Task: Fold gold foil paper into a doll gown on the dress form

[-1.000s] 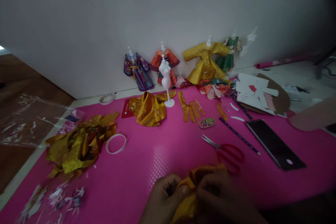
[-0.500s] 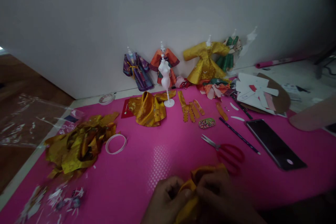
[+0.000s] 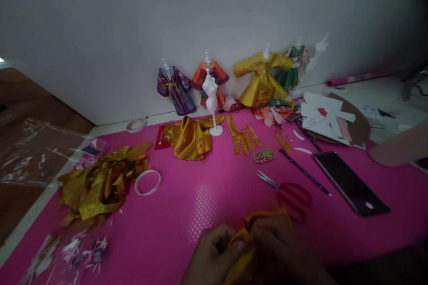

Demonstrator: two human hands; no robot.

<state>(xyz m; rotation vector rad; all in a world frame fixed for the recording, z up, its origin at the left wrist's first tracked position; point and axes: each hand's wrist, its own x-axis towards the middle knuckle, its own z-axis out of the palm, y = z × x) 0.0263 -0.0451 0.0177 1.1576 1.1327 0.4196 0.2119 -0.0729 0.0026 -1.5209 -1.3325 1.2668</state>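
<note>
At the front of the pink tabletop, both my hands are closed on one piece of golden-yellow fabric [image 3: 245, 262]. My left hand [image 3: 214, 251] pinches it between thumb and bent fingers. My right hand [image 3: 277, 242] grips its other side close by, fingers bunched together; whether a needle or pin is in them is too dark to tell. Part of the fabric sticks up behind the right hand. Just beyond that hand lie scissors with red handles [image 3: 287, 191], their blades slightly apart and pointing away to the left.
Yellow fabric scraps [image 3: 100, 187] and a tape roll [image 3: 148, 182] lie left. A bare white mannequin [image 3: 211, 98] stands before dressed doll forms, beside a golden garment [image 3: 190, 140]. Rightward are a hair clip [image 3: 264, 156], a dark pencil [image 3: 304, 171] and a phone [image 3: 349, 182].
My right hand has shifted very slightly on the fabric. Everything else looks the same.
</note>
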